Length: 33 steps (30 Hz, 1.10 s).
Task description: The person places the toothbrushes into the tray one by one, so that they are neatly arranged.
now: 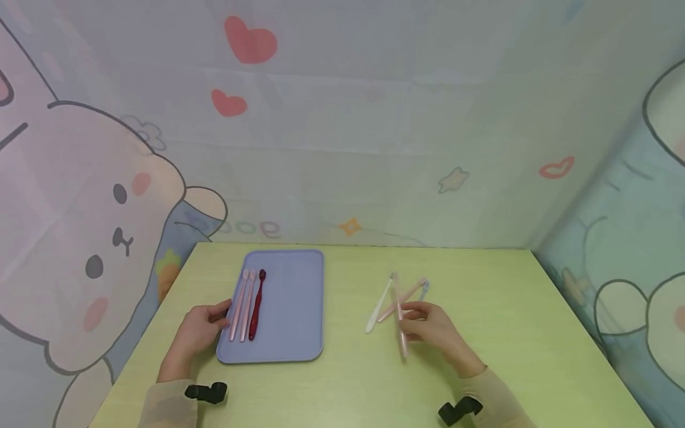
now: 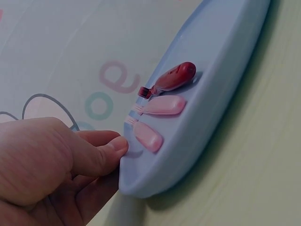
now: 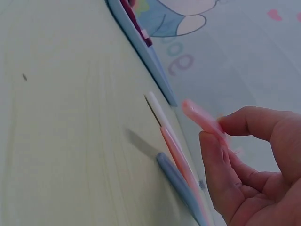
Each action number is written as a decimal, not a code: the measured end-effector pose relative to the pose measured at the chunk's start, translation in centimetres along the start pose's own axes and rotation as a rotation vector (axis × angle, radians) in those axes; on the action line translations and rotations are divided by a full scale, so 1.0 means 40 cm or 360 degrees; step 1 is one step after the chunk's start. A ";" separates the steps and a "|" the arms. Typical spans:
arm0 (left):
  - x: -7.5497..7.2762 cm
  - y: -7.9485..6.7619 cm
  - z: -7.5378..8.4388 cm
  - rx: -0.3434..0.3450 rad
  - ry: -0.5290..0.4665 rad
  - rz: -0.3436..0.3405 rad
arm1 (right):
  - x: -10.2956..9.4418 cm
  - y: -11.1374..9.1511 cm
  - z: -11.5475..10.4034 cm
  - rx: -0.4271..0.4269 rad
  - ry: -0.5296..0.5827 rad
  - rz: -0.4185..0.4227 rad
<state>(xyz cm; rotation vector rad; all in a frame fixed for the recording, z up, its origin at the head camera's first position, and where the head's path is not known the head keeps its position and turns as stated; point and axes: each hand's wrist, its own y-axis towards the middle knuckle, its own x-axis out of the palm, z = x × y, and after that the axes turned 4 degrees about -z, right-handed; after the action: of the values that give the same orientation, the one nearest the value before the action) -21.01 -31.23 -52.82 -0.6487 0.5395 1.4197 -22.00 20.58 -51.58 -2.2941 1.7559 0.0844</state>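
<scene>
My left hand [image 1: 199, 330] holds the left rim of a lavender-blue tray [image 1: 291, 309], its thumb at the edge in the left wrist view. Side by side in the tray's left part lie two pink toothbrushes [image 2: 164, 105] and a dark red toothbrush [image 1: 257, 306]. Between thumb and forefinger, my right hand [image 1: 433, 326] pinches another pink toothbrush [image 3: 203, 117], held above the table. Beneath and beside it are a white toothbrush [image 1: 379, 304], a pink toothbrush [image 3: 175, 148] and a blue toothbrush [image 3: 178, 181], partly hidden by the hand in the head view.
The pale yellow-green table [image 1: 348, 392] extends around the tray and the loose toothbrushes. Behind it hangs a printed cloth backdrop [image 1: 374, 148] with hearts and cartoon animals, which continues along both sides.
</scene>
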 end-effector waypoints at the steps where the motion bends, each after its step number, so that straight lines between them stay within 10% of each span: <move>1: 0.000 0.000 0.001 -0.0005 0.0000 -0.0001 | 0.006 0.002 -0.002 -0.0011 0.0014 -0.0016; 33: -0.003 0.000 0.001 -0.0035 -0.0007 -0.0009 | 0.316 0.122 -0.051 -0.0083 0.0233 -0.0435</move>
<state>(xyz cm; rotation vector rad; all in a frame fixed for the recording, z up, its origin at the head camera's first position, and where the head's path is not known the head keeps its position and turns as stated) -21.01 -31.29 -52.71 -0.6641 0.5191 1.4234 -23.43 7.00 -52.89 -2.6137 1.4998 -0.0910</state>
